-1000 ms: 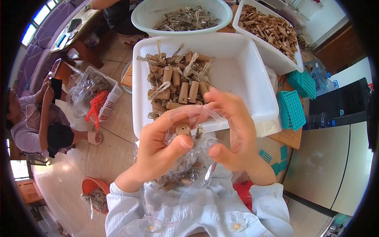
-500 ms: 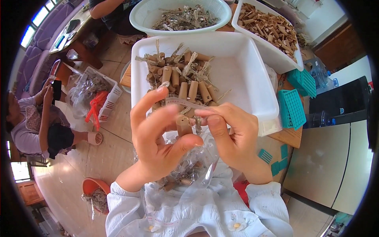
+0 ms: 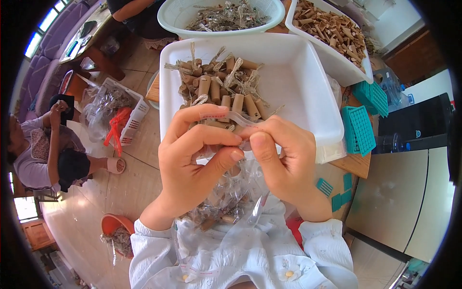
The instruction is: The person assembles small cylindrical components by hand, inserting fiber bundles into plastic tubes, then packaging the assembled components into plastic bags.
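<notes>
My left hand [image 3: 190, 154] and my right hand [image 3: 284, 161] meet just in front of the white tray. Both pinch a small clear plastic bag [image 3: 235, 117]; its printed edge curves over my left index finger and runs to my right thumb and finger. What the bag contains is mostly hidden behind my fingers. On my lap, under my hands, lies a heap of clear plastic packets [image 3: 230, 200] with brown pieces inside. Beyond my hands, the white tray [image 3: 291, 62] has many brown tubes [image 3: 204, 86] with frayed tan cords in its left part.
Behind the tray stand a pale basin [image 3: 166, 21] of wrapped pieces and a white bin [image 3: 308, 42] of brown fragments. Green perforated trays [image 3: 358, 130] are at the right. On the left sit a person [image 3: 41, 149], a white basket [image 3: 137, 115] and an orange bucket [image 3: 108, 222].
My left fingers have closed from a spread pose into a pinch near my right fingertips. The brown tube seen between my hands is now covered by my fingers.
</notes>
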A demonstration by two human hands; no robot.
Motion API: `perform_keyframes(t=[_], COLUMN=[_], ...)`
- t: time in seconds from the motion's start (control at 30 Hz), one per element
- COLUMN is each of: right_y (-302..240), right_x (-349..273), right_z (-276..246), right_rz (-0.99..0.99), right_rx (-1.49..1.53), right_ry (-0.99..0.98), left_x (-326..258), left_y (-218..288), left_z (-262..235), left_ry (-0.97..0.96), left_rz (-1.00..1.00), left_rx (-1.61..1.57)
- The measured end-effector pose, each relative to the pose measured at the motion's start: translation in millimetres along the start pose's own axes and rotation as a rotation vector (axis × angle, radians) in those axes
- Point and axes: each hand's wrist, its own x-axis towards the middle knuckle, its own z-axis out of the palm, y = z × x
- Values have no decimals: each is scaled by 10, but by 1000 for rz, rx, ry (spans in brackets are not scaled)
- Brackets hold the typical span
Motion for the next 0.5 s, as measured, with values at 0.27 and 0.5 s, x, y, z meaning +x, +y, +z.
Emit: perform_keyframes(t=[0.27,0.5], right_y=[28,-29], right_x=[-30,-21], right_z=[0,-28], right_rz=[-37,-207], right_rx=[-35,-248], right_ry=[-16,-75], left_x=[5,80], left_y=[-27,100], left_z=[30,2], left_ry=[44,114], left_rz=[117,612], left_rx=[196,837])
